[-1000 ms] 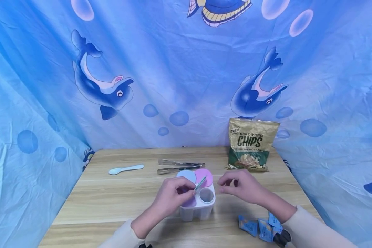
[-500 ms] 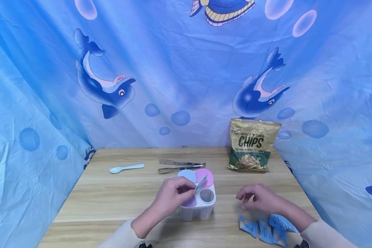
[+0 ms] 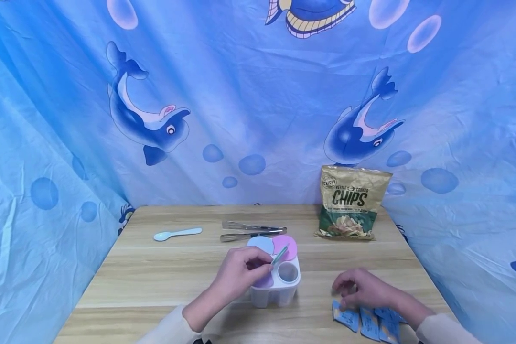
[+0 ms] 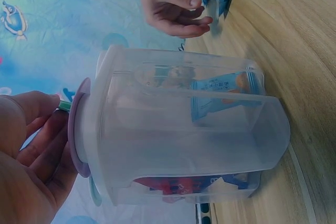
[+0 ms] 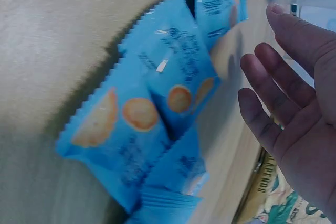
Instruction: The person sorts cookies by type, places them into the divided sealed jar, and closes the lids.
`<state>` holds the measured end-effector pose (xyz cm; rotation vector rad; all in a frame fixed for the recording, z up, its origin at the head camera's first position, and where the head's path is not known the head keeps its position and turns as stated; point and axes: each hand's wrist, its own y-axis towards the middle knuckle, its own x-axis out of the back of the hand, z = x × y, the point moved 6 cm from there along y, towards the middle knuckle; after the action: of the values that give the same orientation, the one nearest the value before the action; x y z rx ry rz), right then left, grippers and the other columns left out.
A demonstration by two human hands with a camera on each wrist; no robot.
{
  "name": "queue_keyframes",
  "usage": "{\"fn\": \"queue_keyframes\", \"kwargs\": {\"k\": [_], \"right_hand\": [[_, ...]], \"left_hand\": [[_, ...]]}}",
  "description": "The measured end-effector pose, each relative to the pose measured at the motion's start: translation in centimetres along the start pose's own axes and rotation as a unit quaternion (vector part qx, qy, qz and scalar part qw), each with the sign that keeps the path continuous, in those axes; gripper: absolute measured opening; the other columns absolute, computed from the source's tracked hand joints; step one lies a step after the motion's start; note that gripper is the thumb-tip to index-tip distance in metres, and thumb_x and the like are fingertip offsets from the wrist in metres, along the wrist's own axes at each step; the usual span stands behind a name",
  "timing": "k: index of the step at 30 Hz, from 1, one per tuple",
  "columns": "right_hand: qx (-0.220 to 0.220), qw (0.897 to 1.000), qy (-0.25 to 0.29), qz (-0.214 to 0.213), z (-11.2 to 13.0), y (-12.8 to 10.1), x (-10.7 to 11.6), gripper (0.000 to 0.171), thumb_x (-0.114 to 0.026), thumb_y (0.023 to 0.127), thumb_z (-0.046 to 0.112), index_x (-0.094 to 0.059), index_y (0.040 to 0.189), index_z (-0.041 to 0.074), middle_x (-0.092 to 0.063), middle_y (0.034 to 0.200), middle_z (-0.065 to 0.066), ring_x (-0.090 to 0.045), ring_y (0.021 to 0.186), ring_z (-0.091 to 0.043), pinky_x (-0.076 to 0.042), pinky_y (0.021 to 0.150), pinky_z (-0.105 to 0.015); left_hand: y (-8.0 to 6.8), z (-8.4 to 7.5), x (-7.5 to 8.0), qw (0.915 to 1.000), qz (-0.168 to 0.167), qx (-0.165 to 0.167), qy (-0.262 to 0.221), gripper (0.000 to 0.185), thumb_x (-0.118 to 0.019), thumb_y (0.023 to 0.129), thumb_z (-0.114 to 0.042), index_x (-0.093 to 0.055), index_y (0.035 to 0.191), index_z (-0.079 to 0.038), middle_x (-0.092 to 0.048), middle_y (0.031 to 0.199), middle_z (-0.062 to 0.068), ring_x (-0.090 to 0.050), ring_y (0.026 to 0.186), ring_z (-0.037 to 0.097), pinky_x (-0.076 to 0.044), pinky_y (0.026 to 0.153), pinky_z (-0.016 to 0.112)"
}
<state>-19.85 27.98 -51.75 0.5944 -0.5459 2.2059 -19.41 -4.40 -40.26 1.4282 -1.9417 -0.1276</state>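
While the left hand (image 3: pixel 241 272) pinches a green tab (image 3: pixel 279 254) atop the clear container (image 3: pixel 277 286) at the table's (image 3: pixel 155 282) near middle, the right hand (image 3: pixel 361 289) hovers with loose, empty fingers just over the blue snack packets (image 3: pixel 363 322) lying near the front right edge, beside the container.

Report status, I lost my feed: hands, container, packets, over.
Left hand holds a purple lid on the clear container. Right hand open, over the blue snack packets, none gripped. One compartment uncovered; nothing blocking.
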Motion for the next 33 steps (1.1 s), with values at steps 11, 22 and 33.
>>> {"fn": "queue_keyframes", "kwargs": {"k": [11, 22, 33], "right_hand": [[-0.028, 1.0, 0.005, 0.001, -1.0, -0.2, -1.4, 0.03, -0.084, 0.085, 0.018, -0.073, 0.113, 0.014, -0.071, 0.103, 0.0, -0.061, 0.085, -0.009, -0.053, 0.071, -0.024], [-0.015, 0.999, -0.026, 0.013, -1.2, 0.1, -1.6, 0.023, -0.08, 0.089, 0.02, -0.075, 0.111, 0.015, -0.067, 0.093, 0.006, -0.059, 0.081, -0.002, -0.052, 0.068, -0.023], [-0.041, 0.999, 0.001, 0.013, -1.1, 0.3, -1.2, 0.017, -0.081, 0.087, 0.016, -0.071, 0.101, 0.014, -0.066, 0.086, 0.004, -0.06, 0.075, -0.007, -0.05, 0.062, -0.024]], "left_hand": [[-0.1, 0.0, 0.0, 1.0, 0.001, 0.008, -0.004, 0.011, -0.082, 0.084, -0.006, -0.079, 0.092, -0.013, -0.077, 0.087, -0.005, -0.066, 0.075, 0.0, -0.059, 0.066, 0.022], [0.0, 0.0, -0.1, 0.9999, 0.006, 0.014, -0.003, 0.01, -0.082, 0.085, -0.008, -0.079, 0.093, -0.013, -0.078, 0.088, -0.001, -0.066, 0.076, 0.001, -0.06, 0.068, 0.022], [0.0, 0.0, -0.1, 0.9998, 0.005, 0.018, -0.001, 0.011, -0.082, 0.084, -0.006, -0.079, 0.092, -0.013, -0.077, 0.087, -0.005, -0.066, 0.075, 0.0, -0.059, 0.067, 0.023]]}}
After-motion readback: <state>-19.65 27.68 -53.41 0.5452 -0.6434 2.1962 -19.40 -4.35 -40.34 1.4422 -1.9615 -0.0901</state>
